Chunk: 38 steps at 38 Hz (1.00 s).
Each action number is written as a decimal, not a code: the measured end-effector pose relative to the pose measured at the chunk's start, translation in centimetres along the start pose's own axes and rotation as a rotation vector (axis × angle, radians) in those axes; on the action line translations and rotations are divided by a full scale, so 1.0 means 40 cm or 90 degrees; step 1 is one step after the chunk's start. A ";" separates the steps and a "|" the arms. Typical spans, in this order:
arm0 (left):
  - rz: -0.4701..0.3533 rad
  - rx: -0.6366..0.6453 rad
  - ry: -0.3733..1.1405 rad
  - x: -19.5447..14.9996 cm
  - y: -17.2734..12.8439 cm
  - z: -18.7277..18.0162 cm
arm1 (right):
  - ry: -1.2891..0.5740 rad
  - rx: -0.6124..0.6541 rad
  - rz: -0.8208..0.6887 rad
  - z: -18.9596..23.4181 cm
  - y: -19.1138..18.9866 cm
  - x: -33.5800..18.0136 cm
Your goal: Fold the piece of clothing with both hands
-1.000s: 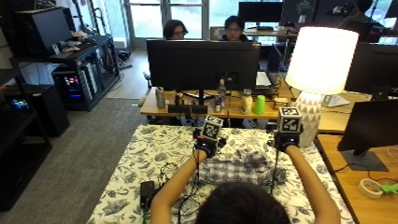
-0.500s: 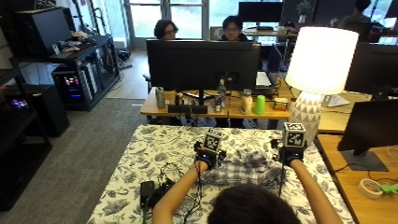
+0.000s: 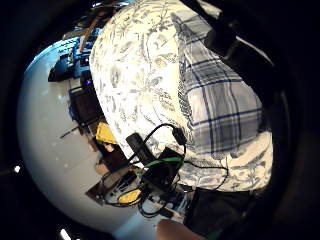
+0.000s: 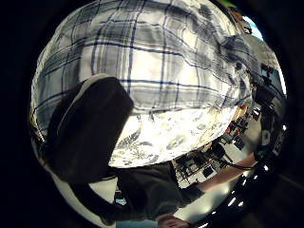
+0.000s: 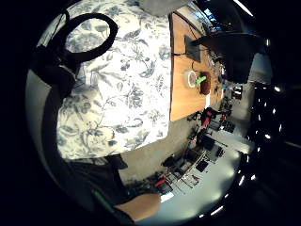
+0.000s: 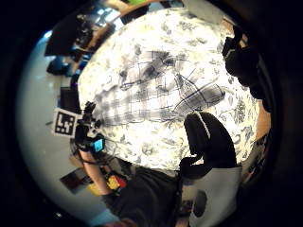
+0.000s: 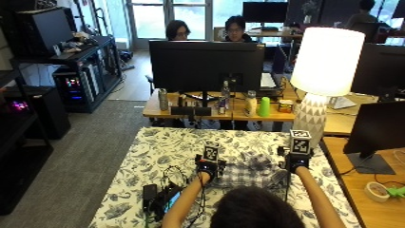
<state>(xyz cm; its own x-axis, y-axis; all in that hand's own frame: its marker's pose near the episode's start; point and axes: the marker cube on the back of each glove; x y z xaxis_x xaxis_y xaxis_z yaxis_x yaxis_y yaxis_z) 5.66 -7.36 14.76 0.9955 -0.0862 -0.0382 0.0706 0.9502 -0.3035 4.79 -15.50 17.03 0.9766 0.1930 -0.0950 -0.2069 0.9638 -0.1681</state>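
Plaid shirt lies bunched on the floral-covered tabletop between both hands; soft, light, likely to sag, so best taken at opposite side edges. Left hand at its left edge, right hand just beside its right; neither grip's closure can be told. Cable clutter crowds near-left; open cloth beyond.

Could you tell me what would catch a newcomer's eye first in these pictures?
Probably the crumpled plaid shirt on the floral tablecloth, framed by the gloved left hand at its left edge and the right hand just off its right. Next, the big white lamp on the wooden desk beyond the table.
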 end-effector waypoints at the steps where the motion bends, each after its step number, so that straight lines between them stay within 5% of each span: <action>1: -0.005 0.005 0.005 0.001 -0.013 0.012 | 0.000 -0.002 0.004 0.009 -0.007 0.001; 7: -0.010 -0.073 0.013 0.017 -0.043 0.088 | -0.010 -0.031 0.024 0.072 -0.045 0.001; 11: -0.052 -0.134 0.013 0.018 -0.039 0.121 | -0.026 -0.063 0.037 0.052 0.058 -0.032; 15: -0.068 -0.131 0.016 0.014 -0.043 0.126 | -0.043 -0.111 0.063 0.046 0.132 -0.059; 38: -0.035 -0.110 0.049 0.020 -0.066 0.120 | 0.036 -0.348 0.279 0.188 0.116 -0.160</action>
<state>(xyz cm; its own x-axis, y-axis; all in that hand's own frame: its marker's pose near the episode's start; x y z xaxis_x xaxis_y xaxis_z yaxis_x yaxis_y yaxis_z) 6.56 -8.50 20.09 0.9822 -0.1661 -0.0880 0.1067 0.8783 -0.4661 -1.96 -10.88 24.22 0.7946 0.5187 -0.3155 -0.5957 0.5660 -0.5699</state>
